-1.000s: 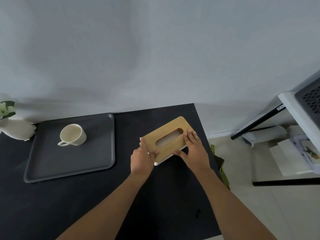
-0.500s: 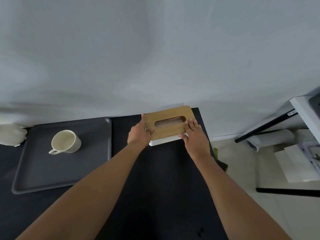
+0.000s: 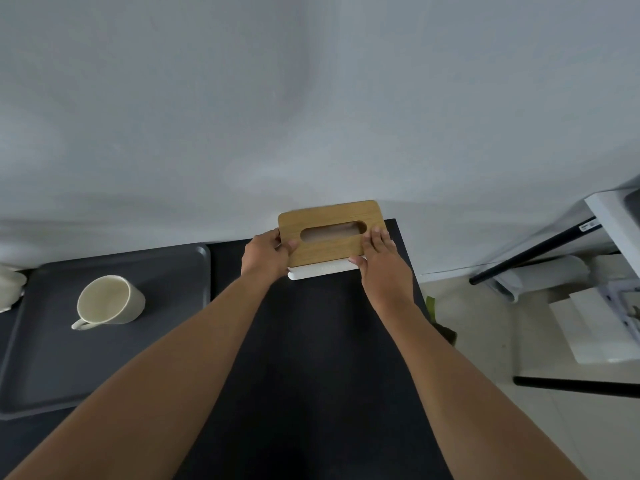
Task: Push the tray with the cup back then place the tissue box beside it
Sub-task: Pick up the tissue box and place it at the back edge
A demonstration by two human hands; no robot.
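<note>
The tissue box [image 3: 329, 218], white with a wooden lid and an oval slot, sits at the far right corner of the black table, close to the wall. My left hand [image 3: 265, 256] grips its left end and my right hand [image 3: 379, 259] grips its right end. To the left lies the dark grey tray [image 3: 166, 341], its far edge near the wall, with a cream cup [image 3: 107, 303] standing on it, handle toward me. A narrow strip of table separates the tray from the box.
The black table [image 3: 311, 358] ends just right of the box, with floor beyond. A white object [image 3: 10, 285] sits at the far left by the tray. A white desk with a black leg [image 3: 540, 252] and papers [image 3: 595, 327] are on the right.
Both hands have slid the tissue box away from me to the back edge by the wall and turned it square with the table. The tray and cup have stayed put.
</note>
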